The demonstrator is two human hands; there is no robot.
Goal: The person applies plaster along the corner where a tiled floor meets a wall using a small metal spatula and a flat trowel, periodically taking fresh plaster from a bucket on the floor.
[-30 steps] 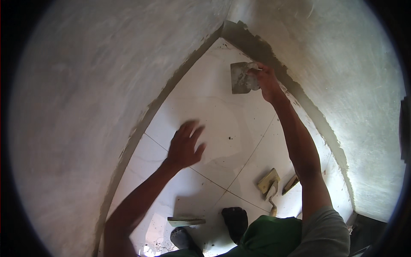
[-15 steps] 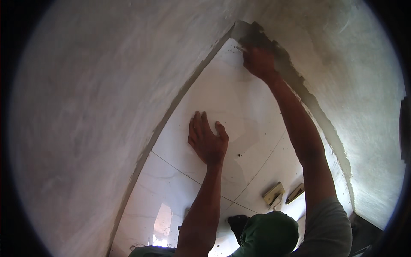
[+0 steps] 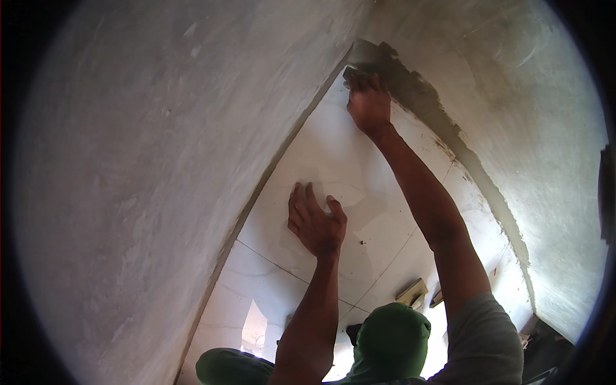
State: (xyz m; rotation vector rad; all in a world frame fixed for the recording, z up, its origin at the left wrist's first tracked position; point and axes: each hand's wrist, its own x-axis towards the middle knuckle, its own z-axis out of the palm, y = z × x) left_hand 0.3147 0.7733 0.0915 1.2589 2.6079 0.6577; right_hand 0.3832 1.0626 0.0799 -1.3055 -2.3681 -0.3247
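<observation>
My left hand lies palm down on the white tiled floor, its fingers spread and nothing in it. Stretched out to the far corner, my right hand is closed round a small dark flat-edged tool, mostly hidden by the fingers. That tool is down by the far end of the tiles. Just beyond it, a band of wet grey mortar runs along the foot of the right wall.
Plastered walls rise at left and right, meeting at the far corner. A narrow grey strip edges the left wall. Beside my green-covered knee lie a yellowish flat block and another partly hidden piece.
My right hand has drawn back slightly toward me and left, off the mortar band, showing the dark tool's edge. My left hand stays flat on the tile; the view has shifted a little.
</observation>
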